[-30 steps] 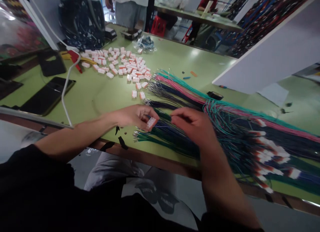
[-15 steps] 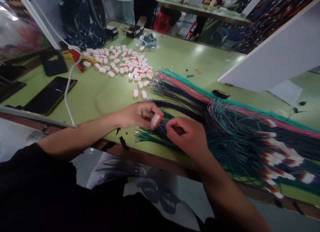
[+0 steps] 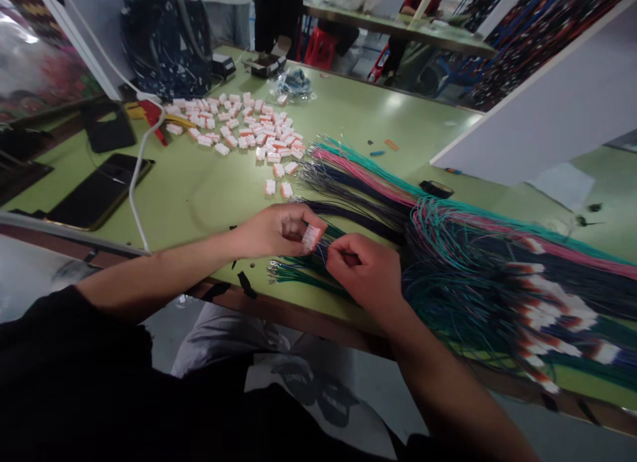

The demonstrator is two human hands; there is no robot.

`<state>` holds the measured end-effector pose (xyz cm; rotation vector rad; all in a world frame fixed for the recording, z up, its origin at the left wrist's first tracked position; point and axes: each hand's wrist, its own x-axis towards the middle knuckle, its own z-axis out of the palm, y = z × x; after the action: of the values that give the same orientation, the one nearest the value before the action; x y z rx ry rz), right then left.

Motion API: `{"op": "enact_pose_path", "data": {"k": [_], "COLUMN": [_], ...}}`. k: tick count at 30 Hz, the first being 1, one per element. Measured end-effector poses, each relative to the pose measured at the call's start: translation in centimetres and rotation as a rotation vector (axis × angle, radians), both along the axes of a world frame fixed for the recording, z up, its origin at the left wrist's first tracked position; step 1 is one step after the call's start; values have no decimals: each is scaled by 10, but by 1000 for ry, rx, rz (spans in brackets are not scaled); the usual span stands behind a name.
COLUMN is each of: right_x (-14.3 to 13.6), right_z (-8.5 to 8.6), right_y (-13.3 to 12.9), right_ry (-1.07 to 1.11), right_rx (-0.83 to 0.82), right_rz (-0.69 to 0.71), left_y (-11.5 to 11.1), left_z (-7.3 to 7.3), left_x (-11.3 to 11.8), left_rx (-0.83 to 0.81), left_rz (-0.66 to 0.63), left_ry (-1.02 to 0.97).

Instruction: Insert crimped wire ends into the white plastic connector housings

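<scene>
Between the thumb and fingers of my left hand is a small white and orange plastic connector housing. Just to its right, my right hand is closed in a pinch on a thin wire that runs toward the housing. Whether the wire's tip sits inside the housing is too small to tell. Under and beside both hands lie green wires with bare metal terminals at their left ends. A loose pile of white and orange housings lies beyond my left hand.
Bundles of teal wires, pink wires and dark wires run off to the right. Wired connectors lie heaped at the right. A phone, a white cable and red-handled pliers are at the left. A white panel slants at the right.
My right hand has moved slightly left, closer to the connector housing in my left hand. My left hand stays almost in place. The view has shifted a little.
</scene>
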<state>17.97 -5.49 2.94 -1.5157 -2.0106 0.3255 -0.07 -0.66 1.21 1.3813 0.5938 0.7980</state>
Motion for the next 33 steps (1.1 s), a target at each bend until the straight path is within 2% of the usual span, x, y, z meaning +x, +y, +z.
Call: {"op": "enact_pose_path", "data": {"k": [7, 12, 18, 25, 28, 31, 33], "right_x": [-2, -5, 5, 2, 4, 21, 37], "right_z": [-4, -8, -2, -11, -11, -1, 7], "right_y": [-1, 1, 11, 8, 11, 25, 40], "right_ry": [-57, 19, 208, 226, 218, 141, 8], "right_rx": [8, -27, -215, -187, -226, -385, -410], "right_rz": [-11, 10, 87, 79, 103, 262, 286], "left_y": [-7, -11, -7, -8, -8, -8, -7], "left_z": [0, -1, -4, -10, -10, -2, 5], "left_x": [3, 5, 7, 8, 9, 8, 5], "left_rx": [156, 249, 153, 178, 167, 104, 65], "left_rz": [96, 124, 106, 102, 102, 83, 46], "left_ry": [99, 185, 130, 193, 215, 239, 253]}}
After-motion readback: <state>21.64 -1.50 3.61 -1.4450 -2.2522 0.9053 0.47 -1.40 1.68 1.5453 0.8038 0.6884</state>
